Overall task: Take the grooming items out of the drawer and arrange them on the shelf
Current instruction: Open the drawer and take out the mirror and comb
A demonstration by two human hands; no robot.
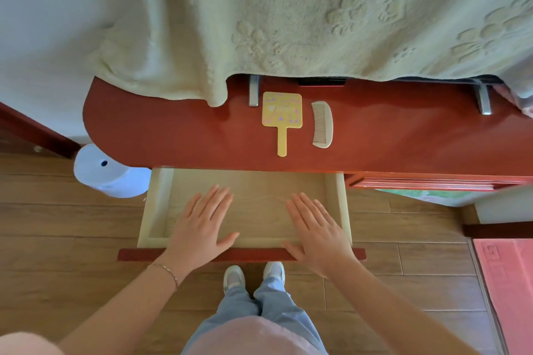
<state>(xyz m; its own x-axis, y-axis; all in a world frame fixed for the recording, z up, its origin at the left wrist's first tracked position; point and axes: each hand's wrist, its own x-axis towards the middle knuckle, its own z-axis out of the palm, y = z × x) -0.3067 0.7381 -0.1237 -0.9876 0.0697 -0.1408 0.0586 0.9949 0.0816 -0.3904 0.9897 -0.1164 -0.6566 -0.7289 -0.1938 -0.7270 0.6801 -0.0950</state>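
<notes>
A yellow hand mirror [281, 114] with purple dots lies on the red-brown shelf [173, 130], handle pointing toward me. Just to its right lies a pale curved comb [323, 124]. Below the shelf a light wooden drawer [157, 204] is pulled out, and I see nothing inside it. My left hand [202, 225] and my right hand [317, 230] hover flat over the drawer near its red front panel [253, 254], fingers spread, holding nothing.
A pale green towel [288, 14] hangs over the back of the shelf and covers what stands behind. Two metal feet [253, 91] show under it. A white round bin [106, 171] stands on the wood floor at left, a pink mat [507, 282] at right.
</notes>
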